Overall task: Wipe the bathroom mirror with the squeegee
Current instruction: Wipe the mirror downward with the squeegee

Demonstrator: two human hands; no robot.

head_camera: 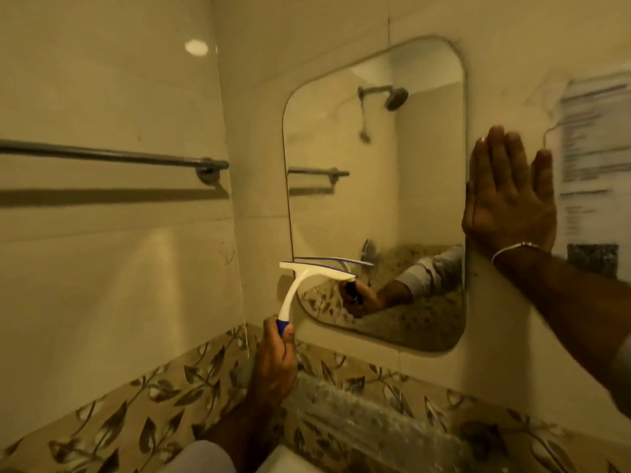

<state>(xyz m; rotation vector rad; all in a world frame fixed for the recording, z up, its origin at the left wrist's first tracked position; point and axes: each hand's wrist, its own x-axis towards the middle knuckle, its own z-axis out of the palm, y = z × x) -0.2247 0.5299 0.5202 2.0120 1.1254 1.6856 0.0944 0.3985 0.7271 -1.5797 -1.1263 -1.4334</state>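
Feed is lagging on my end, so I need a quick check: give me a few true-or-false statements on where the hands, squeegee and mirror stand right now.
1. The left hand grips the squeegee by its blue handle end. True.
2. The squeegee blade lies against the top of the mirror. False: it lies near the mirror's lower left corner.
3. The right hand presses flat, fingers straight, on the wall at the mirror's right edge. True.
4. The right hand holds a cloth. False: it holds nothing.
5. A towel bar is mounted on the wall left of the mirror. True.
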